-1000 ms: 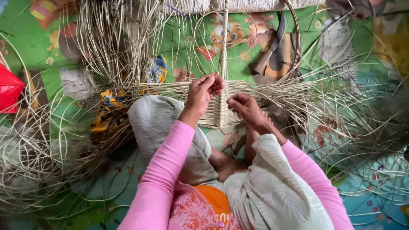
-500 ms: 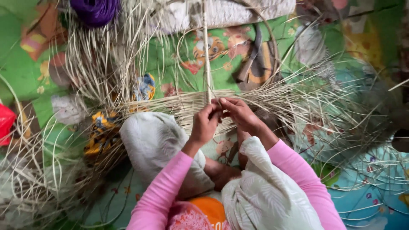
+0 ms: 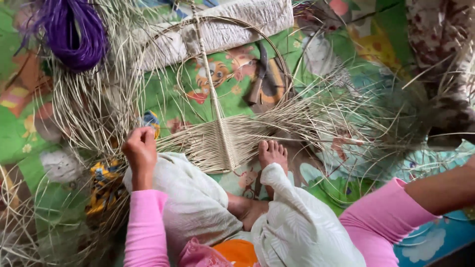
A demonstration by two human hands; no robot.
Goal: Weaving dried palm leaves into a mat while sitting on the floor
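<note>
Knees in pale leaf-print cloth fill the near edge of the view, and a bare foot (image 3: 272,152) rests with its toes touching the near rim of the woven cane panel (image 3: 217,143). The left hand (image 3: 141,150) sits just past the left knee, curled into a narrow fist around what looks like one or more thin cane strands (image 3: 99,118) at the panel's left end — the exact strand inside the grip is hidden by the fingers. The right forearm (image 3: 440,190) in its pink sleeve runs off the right edge, and the right hand is out of view, so its state cannot be told.

The woven panel lies directly to the right of the left hand, its long axis running left to right across the mat, with loose strands fanning out from both ends. A stiff upright rib (image 3: 213,94) crosses it at the middle and runs away from the person toward a cane hoop (image 3: 277,59). The left hand is the nearer one to the work.

Farther off, a wooden-handled tool (image 3: 258,81) lies on the green cartoon-print floor mat (image 3: 237,101), a coil of purple cord (image 3: 71,32) sits at the far left, and a white padded cushion (image 3: 232,24) lies beyond the hoop.
</note>
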